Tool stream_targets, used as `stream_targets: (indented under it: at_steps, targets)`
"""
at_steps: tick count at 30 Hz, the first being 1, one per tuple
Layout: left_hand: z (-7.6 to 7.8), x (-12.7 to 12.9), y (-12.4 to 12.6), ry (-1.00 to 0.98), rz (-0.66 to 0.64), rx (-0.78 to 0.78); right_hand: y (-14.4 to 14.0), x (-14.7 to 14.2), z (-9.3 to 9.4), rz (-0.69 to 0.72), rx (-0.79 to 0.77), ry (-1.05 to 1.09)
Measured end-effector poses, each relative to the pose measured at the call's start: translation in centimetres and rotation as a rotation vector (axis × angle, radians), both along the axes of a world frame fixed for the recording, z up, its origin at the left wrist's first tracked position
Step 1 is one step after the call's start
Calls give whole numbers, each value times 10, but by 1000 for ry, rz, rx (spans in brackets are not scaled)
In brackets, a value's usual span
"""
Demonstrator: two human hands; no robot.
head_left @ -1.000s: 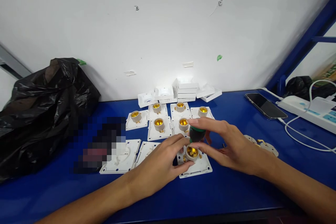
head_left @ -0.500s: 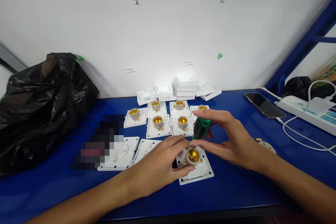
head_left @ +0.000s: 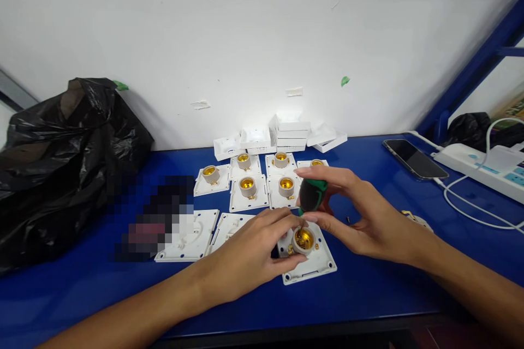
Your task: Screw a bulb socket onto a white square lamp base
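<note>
Screwdriver (head_left: 313, 194): stubby one, green and black handle, pinched between thumb and fingers of the right hand (head_left: 364, 218). It stands nearly upright with the tip down in the brass cup of the front socket. The shaft is mostly hidden, only a sliver shows below the handle, so I can't see what the tip sits on.

Right hand: fingers curled round the handle, index on top, thumb underneath. Palm side is turned away from the camera.

Left hand (head_left: 249, 253): resting on the blue table (head_left: 368, 294), fingertips pressed against the side of the front socket, closed on it loosely. It covers the left edge of the plate and part of the blank plate behind it.

Front socket (head_left: 303, 240): beige collar, brass inside, sitting on a white square plate (head_left: 317, 267), right between both hands at the near edge of the spread.

Other sockets (head_left: 248, 186): rows of the same thing behind; the far right one is half hidden by the right fingers.

Blank plates (head_left: 192, 237): two white ones face down on the left, one partly blurred out by a pixelated patch.

White covers (head_left: 291, 133): stacked at the wall, details too washed out to read.

Black bag (head_left: 61, 158): far left, cut off by the frame.

Phone (head_left: 414, 158): lying flat, far right, cable plugged in; the power strip (head_left: 487, 169) runs off the edge.

Small part (head_left: 411, 218): behind the right wrist, mostly covered, can't tell what it is.
</note>
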State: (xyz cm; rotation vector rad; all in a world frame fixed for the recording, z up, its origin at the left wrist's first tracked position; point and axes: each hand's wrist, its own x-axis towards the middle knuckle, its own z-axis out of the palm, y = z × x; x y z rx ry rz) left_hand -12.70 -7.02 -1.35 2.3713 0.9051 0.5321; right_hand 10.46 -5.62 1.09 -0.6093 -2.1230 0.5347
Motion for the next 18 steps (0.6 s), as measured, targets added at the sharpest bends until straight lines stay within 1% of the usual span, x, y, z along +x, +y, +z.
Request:
stream_targets:
  at_steps: [5,11,18]
  targets:
    - [-3,-2,1,-12,-6,-4,0,2,-1,-27,15,-46]
    - [-5,-3,2,-1,-9,27,3,3,-6,7,49,12]
    - [-4,-2,1,-9,3,20,1,4,-5,-21,44,-7]
